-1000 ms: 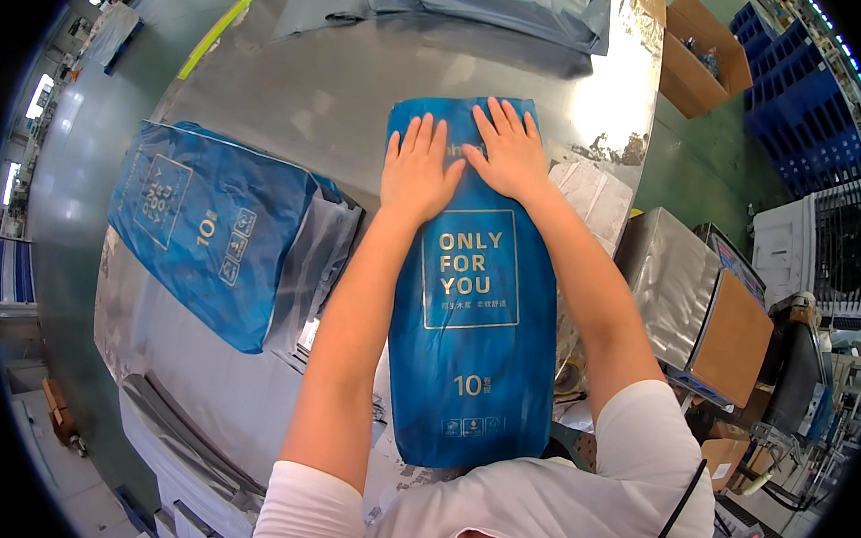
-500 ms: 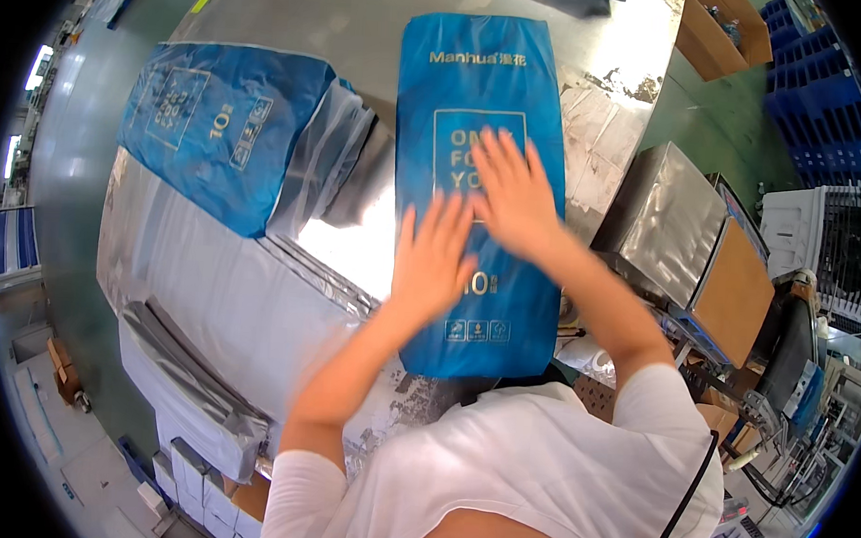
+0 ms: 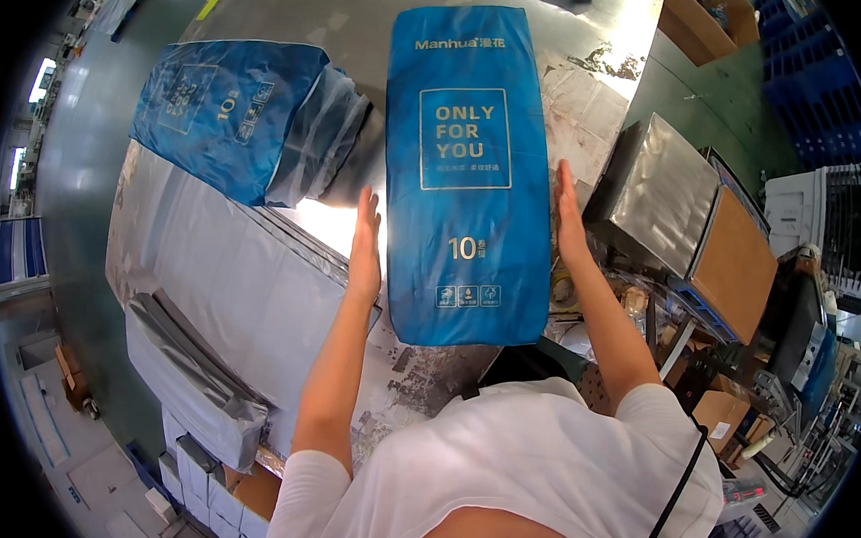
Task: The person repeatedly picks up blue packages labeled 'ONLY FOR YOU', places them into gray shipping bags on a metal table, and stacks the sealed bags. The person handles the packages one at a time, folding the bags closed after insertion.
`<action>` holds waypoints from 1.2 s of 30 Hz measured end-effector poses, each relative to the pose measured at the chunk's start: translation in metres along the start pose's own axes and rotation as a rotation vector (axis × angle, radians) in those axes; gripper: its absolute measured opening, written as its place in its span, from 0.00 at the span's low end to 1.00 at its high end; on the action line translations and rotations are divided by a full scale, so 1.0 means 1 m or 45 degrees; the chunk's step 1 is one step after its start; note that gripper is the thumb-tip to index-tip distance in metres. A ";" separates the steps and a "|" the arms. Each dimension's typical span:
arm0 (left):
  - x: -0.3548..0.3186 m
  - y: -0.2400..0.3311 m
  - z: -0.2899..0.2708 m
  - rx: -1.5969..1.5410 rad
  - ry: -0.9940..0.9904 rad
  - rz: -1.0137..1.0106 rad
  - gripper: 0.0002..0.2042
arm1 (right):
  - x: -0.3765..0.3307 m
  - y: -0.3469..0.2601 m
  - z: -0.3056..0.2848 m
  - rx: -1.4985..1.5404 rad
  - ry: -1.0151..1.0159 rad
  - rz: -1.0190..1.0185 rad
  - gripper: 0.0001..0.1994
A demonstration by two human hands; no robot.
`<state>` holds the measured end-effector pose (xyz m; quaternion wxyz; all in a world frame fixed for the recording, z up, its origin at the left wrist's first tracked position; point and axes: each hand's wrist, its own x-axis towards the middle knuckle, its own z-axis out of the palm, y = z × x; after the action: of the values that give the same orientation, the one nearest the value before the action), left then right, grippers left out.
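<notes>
A long, filled blue plastic pack with pale gold printing lies on the metal worktable, its length running away from me. My left hand is held on edge along the pack's left side, fingers straight and nothing in it. On the opposite side, my right hand has its fingers stretched out the same way, palm toward the pack. Whether either palm touches the pack, I cannot tell. Left of it lies a pile of blue printed plastic bags with a greyish translucent end.
Grey plastic sheeting covers the near left of the table, with a folded grey bundle at its edge. To the right stand a shiny metal box and a brown board. Beyond are an open carton and stacked blue crates.
My hands have come off the top of the pack and moved apart, one to each side. The pack appears slightly higher and further left in view, as does much of the scene.
</notes>
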<state>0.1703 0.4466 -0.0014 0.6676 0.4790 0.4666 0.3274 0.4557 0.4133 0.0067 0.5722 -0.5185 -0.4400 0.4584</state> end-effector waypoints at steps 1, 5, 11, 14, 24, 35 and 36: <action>0.018 -0.011 -0.003 -0.327 0.051 -0.110 0.28 | 0.008 0.017 -0.001 0.274 0.022 0.183 0.33; 0.030 0.005 0.015 -0.829 -0.035 -0.105 0.26 | 0.020 0.035 0.004 0.542 -0.037 0.219 0.35; 0.015 0.139 0.034 -0.404 -0.136 0.193 0.28 | 0.031 -0.069 0.003 0.831 -0.110 0.423 0.33; 0.008 0.235 0.045 -0.117 -0.207 0.185 0.28 | 0.045 -0.127 0.000 0.900 -0.073 0.552 0.27; -0.023 0.363 0.005 -0.145 0.016 0.249 0.24 | 0.095 -0.251 0.055 0.990 -0.509 0.330 0.21; -0.038 0.406 -0.132 -0.050 0.354 0.795 0.43 | 0.231 -0.309 0.211 0.768 -0.982 0.186 0.26; -0.037 0.401 -0.149 -0.100 0.380 0.835 0.43 | 0.237 -0.310 0.233 0.763 -1.066 0.164 0.27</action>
<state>0.0219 0.5949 0.3731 0.4693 0.5242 0.3675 0.6082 0.2945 0.6774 0.3395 0.4412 -0.1300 -0.4478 0.7668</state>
